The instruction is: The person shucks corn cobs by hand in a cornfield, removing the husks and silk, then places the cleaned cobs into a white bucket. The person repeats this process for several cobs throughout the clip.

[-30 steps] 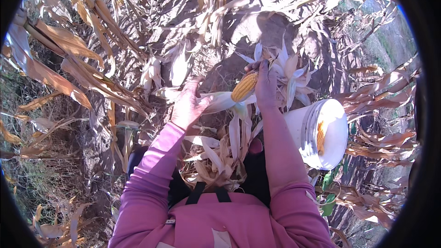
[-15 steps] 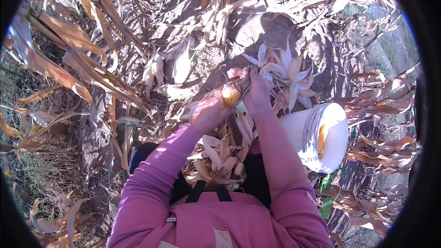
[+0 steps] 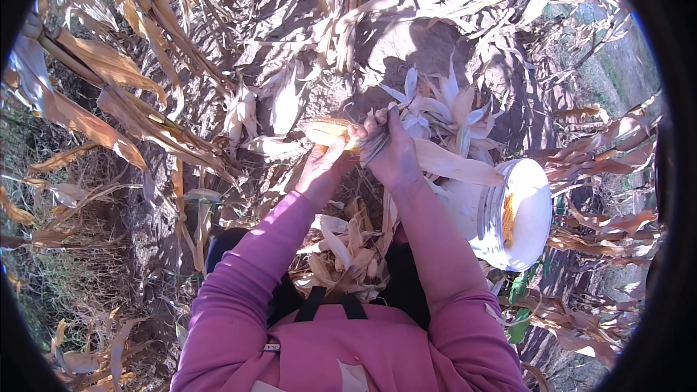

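Note:
A yellow ear of corn [image 3: 328, 131] lies across the fingers of my left hand [image 3: 324, 168], which grips it near its base with the bare kernels pointing left. Close beside it, my right hand [image 3: 392, 151] is closed round the bunched dry husk [image 3: 372, 142] at the ear's base. One long pale husk leaf [image 3: 459, 165] trails from under the right hand toward the bucket. Where husk and ear join is partly hidden by my fingers.
A white bucket [image 3: 475, 221], tipped toward the right, holds yellow corn [image 3: 508, 219]. Beyond my right hand lies a heap of pale husks [image 3: 457, 112]; more husks [image 3: 345, 247] lie between my legs. Dry corn stalks [image 3: 138, 120] stand at the left, and other dry leaves [image 3: 610, 152] at the right.
The ear has turned from pointing at me to pointing left, with more kernels showing. My right hand has shifted slightly left and down, and a long husk leaf now sticks out toward the bucket.

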`<state>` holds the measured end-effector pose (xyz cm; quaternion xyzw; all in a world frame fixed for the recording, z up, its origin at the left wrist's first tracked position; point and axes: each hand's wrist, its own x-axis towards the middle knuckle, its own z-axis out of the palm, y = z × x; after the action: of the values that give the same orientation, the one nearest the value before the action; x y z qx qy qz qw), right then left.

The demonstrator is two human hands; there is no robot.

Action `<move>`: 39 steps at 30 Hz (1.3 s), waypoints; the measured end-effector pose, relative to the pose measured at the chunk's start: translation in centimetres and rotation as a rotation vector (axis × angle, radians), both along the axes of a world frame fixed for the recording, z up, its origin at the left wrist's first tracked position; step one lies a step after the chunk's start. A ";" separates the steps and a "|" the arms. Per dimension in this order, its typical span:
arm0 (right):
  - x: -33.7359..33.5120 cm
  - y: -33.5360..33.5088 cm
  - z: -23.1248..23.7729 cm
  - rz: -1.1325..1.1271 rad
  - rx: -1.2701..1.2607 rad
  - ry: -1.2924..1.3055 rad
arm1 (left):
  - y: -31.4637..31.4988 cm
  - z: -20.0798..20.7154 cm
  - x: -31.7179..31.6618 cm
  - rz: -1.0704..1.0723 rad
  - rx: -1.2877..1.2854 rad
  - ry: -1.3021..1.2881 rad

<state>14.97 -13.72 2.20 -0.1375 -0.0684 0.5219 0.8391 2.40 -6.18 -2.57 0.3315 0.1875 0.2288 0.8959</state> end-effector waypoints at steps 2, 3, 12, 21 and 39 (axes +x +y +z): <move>-0.2 0.1 -0.5 0.135 0.064 -0.005 | 0.6 -0.5 0.1 0.068 0.019 -0.043; -0.4 0.1 -0.5 0.115 -0.008 -0.045 | 1.0 -0.7 0.2 0.103 0.029 -0.065; -1.1 -2.7 -3.3 0.297 -0.516 -1.976 | 8.3 2.4 -2.8 0.525 0.288 -0.050; -2.4 -0.7 1.6 -0.021 -0.612 -1.572 | 5.7 3.5 -3.0 0.275 0.624 0.190; -2.2 -0.8 1.4 -0.269 -0.744 -1.873 | 3.6 3.5 -1.5 -0.033 1.192 0.677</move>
<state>12.80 -14.56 3.57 -0.7499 -0.5153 0.0937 0.4042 0.94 -2.55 0.95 0.8240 0.2941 0.1631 0.4560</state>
